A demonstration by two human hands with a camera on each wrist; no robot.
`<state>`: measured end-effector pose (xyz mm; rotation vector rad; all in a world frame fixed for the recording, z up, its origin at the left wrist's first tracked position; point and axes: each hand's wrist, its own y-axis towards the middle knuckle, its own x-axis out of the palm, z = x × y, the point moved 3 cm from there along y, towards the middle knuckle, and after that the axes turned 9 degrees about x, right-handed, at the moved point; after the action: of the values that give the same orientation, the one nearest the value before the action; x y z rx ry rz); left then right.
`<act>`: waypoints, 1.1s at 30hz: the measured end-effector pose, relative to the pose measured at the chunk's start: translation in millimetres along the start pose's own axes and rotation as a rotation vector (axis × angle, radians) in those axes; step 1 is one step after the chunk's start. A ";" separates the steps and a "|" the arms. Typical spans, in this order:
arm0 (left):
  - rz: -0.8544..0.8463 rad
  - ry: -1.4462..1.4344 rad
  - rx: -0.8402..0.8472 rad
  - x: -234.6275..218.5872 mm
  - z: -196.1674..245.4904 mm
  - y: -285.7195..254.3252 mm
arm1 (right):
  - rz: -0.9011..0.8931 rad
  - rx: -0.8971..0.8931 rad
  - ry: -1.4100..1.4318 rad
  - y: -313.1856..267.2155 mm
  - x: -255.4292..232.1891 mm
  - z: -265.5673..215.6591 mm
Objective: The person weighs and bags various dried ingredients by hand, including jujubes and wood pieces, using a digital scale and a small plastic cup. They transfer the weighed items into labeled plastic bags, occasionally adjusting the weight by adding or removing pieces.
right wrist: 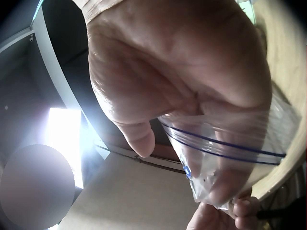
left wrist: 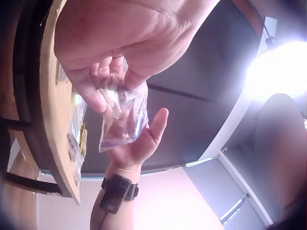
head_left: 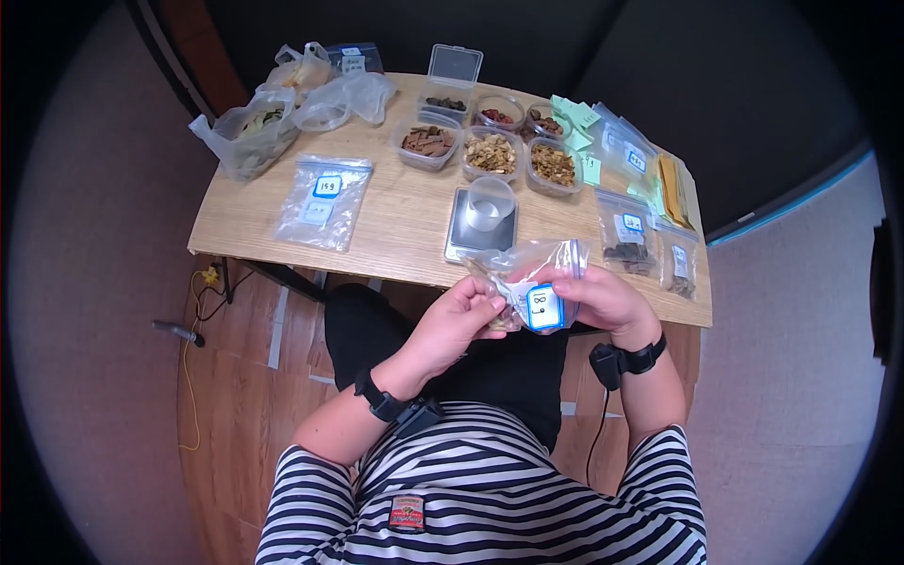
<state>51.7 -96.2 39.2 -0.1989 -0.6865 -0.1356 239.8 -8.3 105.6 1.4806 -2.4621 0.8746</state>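
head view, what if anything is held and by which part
The 18 g bag: left hand pinches its end opposite the zip; right hand at the zip end, inside or behind unclear.

A black-and-white striped shirt with elbow-length sleeves bears a red patch; beyond that patch — black trousers. Outward from it, black straps carry boxy wrist cameras — the right one trailing a thin cable.

The held bag is labelled "18 g", the flat-lying bag "15g".
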 end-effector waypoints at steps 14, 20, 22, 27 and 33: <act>-0.052 -0.008 0.126 -4.2 5.3 1.0 | 0.011 -0.010 0.150 3.6 -6.7 7.0; -0.028 0.054 0.157 -7.6 -0.4 2.9 | 0.015 -0.005 0.114 5.1 5.2 -0.4; -0.020 0.068 0.175 -9.4 -1.9 2.9 | -0.016 0.007 0.114 7.0 6.5 -0.4; -0.011 0.132 0.239 -10.3 0.6 2.0 | -0.019 0.005 0.121 9.5 7.0 0.6; -0.001 0.035 0.153 -7.5 5.9 1.7 | 0.044 0.045 0.122 9.6 2.8 6.5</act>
<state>42.6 -92.9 38.6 -0.0494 -0.6594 -0.0871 231.4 -10.7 97.5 1.3491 -2.4100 1.0034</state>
